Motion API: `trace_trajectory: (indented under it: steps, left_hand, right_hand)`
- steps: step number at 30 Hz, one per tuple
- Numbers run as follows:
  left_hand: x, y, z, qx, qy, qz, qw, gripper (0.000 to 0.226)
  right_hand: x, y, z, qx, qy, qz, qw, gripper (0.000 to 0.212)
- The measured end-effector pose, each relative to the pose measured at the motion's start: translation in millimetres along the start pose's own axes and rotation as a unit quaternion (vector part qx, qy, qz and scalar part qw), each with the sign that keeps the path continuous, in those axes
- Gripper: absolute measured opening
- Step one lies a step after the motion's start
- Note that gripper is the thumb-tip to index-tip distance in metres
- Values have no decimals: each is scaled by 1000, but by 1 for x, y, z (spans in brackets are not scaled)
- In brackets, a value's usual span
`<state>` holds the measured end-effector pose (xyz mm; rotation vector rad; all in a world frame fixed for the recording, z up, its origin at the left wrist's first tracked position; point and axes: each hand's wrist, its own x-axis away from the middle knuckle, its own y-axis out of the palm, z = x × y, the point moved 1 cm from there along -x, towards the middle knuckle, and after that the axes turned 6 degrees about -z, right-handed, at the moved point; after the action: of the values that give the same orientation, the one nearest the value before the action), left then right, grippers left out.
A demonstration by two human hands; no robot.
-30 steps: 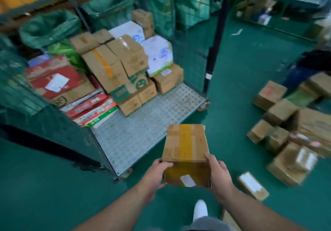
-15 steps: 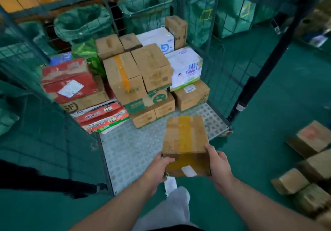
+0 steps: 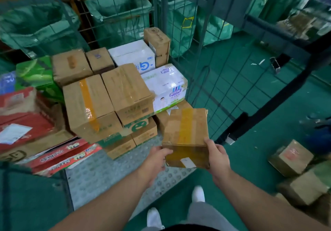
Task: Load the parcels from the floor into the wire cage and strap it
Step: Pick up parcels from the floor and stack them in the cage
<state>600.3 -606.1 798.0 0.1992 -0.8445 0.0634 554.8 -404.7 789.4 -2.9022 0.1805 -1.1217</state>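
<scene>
A brown cardboard parcel with a yellow tape stripe and a small white label is held in the air over the front right of the wire cage's studded metal floor. My left hand grips its near left corner and my right hand grips its near right edge. Behind it, stacked parcels fill the back of the cage: brown cartons, white printed boxes, red boxes at the left. The cage's right mesh wall stands just beyond the held parcel.
Several loose brown parcels lie on the green floor at the right. Green sacks hang behind the cage's back mesh. A black strap with a buckle hangs on the cage's right front post. My white shoes stand at the cage's front edge.
I have stepped closer to the cage. The held parcel has moved forward and right, from in front of the platform to over its front right part, near the low brown carton.
</scene>
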Motion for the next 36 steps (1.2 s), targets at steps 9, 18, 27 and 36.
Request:
trace_trajectory:
  steps: [9, 18, 27, 36]
  left_hand:
    - [-144, 20, 134, 71, 13, 110, 991, 43]
    - [-229, -7, 242, 163, 58, 181, 968, 38]
    - [-188, -35, 218, 169, -25, 282, 944, 22]
    - [-182, -29, 213, 135, -55, 254, 956, 20]
  right_hand:
    - [-203, 54, -113, -1, -4, -75, 997, 60]
    - [-350, 177, -225, 98, -103, -155, 978, 41]
    - [-408, 285, -227, 304, -69, -246, 918, 50]
    - [-406, 281, -231, 354, -50, -238, 903, 72]
